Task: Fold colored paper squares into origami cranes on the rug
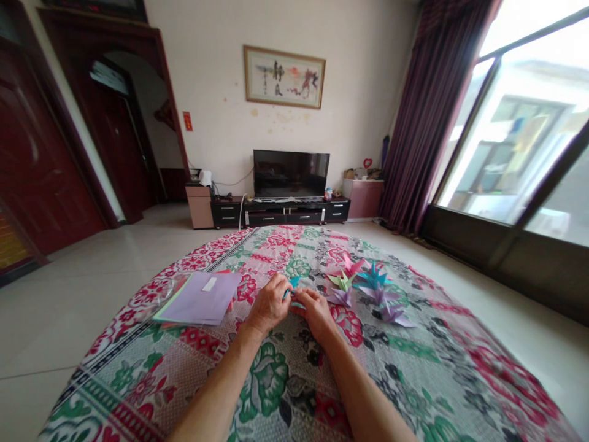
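Note:
Between my two hands is a small piece of folded blue paper [294, 282], mostly covered by the fingers. My left hand [271, 301] is closed, its thumb and fingers pinching the paper from the left. From the right, my right hand [315, 312] grips the same piece with its fingertips. Just to the right lie several folded paper cranes: a pink one [352, 266], a light green one [343, 281], a blue one [373, 277] and some purple ones [396, 314]. A stack of coloured paper sheets [197, 299], purple on top, rests left of my hands.
A flowered cloth [262, 380] covers the round table. On the sheets lies a small white label [209, 284]. Beyond the table, a television [291, 174] stands on a low black cabinet [285, 213]. A dark curtain [423, 123] hangs beside the window at right.

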Tool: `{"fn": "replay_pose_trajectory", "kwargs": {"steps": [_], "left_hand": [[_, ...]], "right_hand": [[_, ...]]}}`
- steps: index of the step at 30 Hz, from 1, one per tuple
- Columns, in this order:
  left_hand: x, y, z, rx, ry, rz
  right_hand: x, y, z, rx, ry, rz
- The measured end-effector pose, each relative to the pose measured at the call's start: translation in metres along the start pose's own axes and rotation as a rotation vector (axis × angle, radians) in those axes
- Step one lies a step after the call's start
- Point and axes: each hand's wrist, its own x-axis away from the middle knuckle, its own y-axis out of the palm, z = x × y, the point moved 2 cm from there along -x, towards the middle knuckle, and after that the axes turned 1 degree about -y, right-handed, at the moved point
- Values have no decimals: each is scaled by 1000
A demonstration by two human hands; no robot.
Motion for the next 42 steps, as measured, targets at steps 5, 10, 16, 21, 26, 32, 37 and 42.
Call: {"fn": "replay_pose_trajectory", "kwargs": {"steps": [5,10,16,21,26,32,37,42], "left_hand": [[0,-1,1,22,-31,-13],[-1,1,-2,55,-51,-3],[-2,1,-3,62,-82,18],[-3,0,0,60,-68,28],[-2,1,2,32,-52,27],[-1,1,2,26,-46,7],[-1,-1,3,37,-27,-3],[-2,-1,2,54,-27,18]], "right_hand": [[5,4,-5,4,-20,-16],[4,5,-6,39,-71,13],[2,6,-6,78,-161,22],[1,5,-4,123,-170,54],[0,6,-3,133,-180,65],[6,7,-8,66,-116,37],[9,9,-13,48,-98,41],[9,10,-13,6,-72,32]]}}
